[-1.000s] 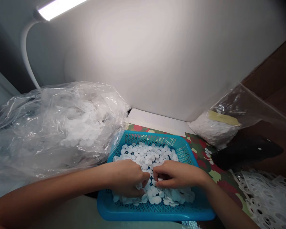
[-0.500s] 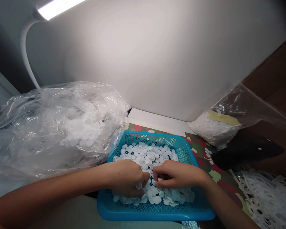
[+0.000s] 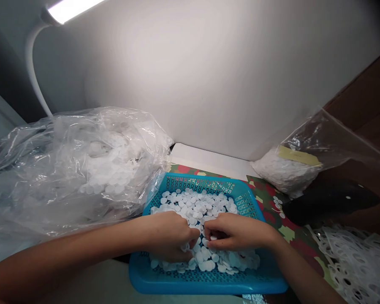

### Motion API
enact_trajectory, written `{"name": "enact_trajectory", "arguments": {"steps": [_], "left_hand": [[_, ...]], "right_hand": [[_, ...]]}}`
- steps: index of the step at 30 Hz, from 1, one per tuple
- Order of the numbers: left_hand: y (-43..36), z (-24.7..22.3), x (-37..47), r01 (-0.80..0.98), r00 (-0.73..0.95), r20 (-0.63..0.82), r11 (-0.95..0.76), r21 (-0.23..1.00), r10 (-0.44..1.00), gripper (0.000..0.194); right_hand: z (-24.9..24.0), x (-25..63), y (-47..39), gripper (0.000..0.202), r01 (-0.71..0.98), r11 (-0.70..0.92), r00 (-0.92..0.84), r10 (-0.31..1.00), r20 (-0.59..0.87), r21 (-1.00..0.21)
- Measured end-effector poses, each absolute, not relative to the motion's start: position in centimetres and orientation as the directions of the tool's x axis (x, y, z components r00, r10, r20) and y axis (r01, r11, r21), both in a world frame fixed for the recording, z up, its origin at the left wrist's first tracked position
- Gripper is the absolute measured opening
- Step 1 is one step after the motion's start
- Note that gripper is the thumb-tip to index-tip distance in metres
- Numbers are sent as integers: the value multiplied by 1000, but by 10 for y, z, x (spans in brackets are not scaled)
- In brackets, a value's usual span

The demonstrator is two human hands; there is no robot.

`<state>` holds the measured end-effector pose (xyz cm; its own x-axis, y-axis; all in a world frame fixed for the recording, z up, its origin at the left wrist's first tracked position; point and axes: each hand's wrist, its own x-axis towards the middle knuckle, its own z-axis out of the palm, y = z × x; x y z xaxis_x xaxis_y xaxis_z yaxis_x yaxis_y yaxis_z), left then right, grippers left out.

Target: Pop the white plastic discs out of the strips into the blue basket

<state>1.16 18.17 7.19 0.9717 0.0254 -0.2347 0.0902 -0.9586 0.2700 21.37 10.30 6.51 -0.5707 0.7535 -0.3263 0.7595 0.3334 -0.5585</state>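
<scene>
A blue plastic basket [image 3: 209,288] with slotted sides holds many small white discs [image 3: 205,254]. Over its left half, my left hand [image 3: 168,236] is curled closed, with white discs showing between its thumb and fingers. My right hand [image 3: 237,231] lies opposite, a short gap away, its fingers bent in and a white disc visible by the thumb. Both hands sit low among the discs, and the fingertips are partly hidden.
A large clear plastic bag [image 3: 66,169] of white pieces lies left. At right are a tied-off-looking clear bag [image 3: 281,173] with a yellow label [image 3: 299,156], a black object [image 3: 332,200] and white ring-holed scraps [image 3: 357,261]. A lamp [image 3: 34,63] rises behind.
The view has shifted very slightly. Both hands keep the same pose over the discs.
</scene>
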Motion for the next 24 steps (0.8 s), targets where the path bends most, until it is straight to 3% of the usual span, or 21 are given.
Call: {"name": "enact_trajectory", "arguments": {"steps": [19, 24], "left_hand": [[182, 70, 11, 77, 975, -219, -964, 255, 20, 20], [182, 71, 11, 85, 974, -223, -963, 255, 27, 20]], "right_hand": [[69, 212, 104, 8, 749, 338, -579, 752, -315, -570], [73, 210, 104, 8, 732, 338, -555, 799, -230, -592]]}}
